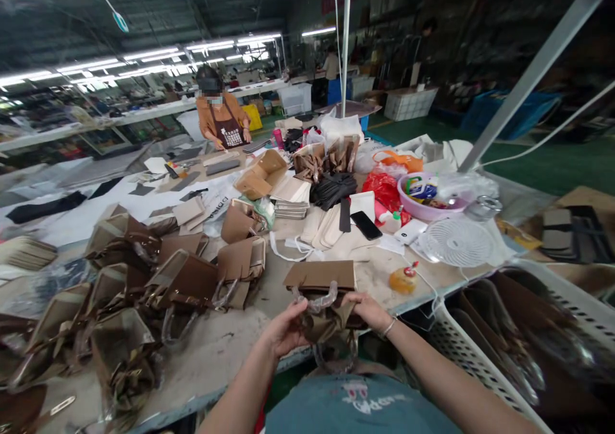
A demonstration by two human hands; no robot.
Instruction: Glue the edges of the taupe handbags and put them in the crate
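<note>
A brown handbag [321, 274] lies at the table's front edge, just ahead of my body. Clear plastic wraps its curved handle [323, 299]. My left hand [288, 329] grips the bag's left side, thumb up near the handle. On the opposite side my right hand [369, 312] has its fingers closed on the bag's edge. Olive-brown fabric hangs between the two hands, and a second wrapped handle dangles below it. Many of the fingertips are hidden behind the bag. Several similar brown bags [185, 280] stand in rows on my left.
A white perforated crate [473, 351] with brown bags stands at my right. On the table's right lie a white fan [456, 242], a black phone [366, 225], a yellow bottle-like item [402, 280] and a pink basin [435, 210]. A person in an apron [229, 130] works across the table.
</note>
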